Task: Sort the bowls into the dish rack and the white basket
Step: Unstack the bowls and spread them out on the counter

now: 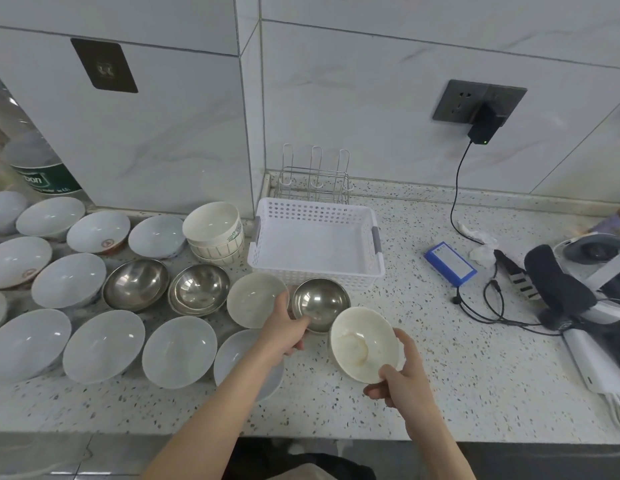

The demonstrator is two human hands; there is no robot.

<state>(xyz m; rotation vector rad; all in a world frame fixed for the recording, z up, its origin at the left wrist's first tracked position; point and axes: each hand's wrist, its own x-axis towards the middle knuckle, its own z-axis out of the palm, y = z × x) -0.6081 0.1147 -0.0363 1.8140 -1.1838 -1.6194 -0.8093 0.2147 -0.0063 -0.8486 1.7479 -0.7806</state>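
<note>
Speckled counter (pixel 457 375) across the whole lower view, tiled wall behind. White basket (pixel 317 244) near the middle, empty, long axis running left to right, open side up, grey handles at its short ends. Wire rack (pixel 315 178) just behind the basket, in the wall corner, its three tall loops upright, nothing in it.

White bowls (pixel 104 344) spread over the left half of the counter in rough rows, all mouth up, many tipped a little toward the camera. Stack of ribbed bowls (pixel 215 233) just left of the basket, upright. Two steel bowls (pixel 135 284) side by side in front of that stack, mouths up; the right one looks like a nested pair.

Left hand (pixel 284 329) curled over the near rim of a third steel bowl (pixel 320 303), thumb inside, grasping it; that bowl right in front of the basket's front wall, mouth up, whether resting on the counter or raised cannot be told. Small white bowl (pixel 255 299) touching the left hand's far side, partly hidden by it.

Right hand (pixel 402 372) pinching the lower rim of a cream bowl (pixel 362 342), thumb on the inner face, fingers behind; bowl held off the counter, tilted so its mouth faces up and toward the camera, just right of the steel one.

Blue battery pack (pixel 450 263), cables and a black charger (pixel 483 128) to the right, well apart from the bowls.
</note>
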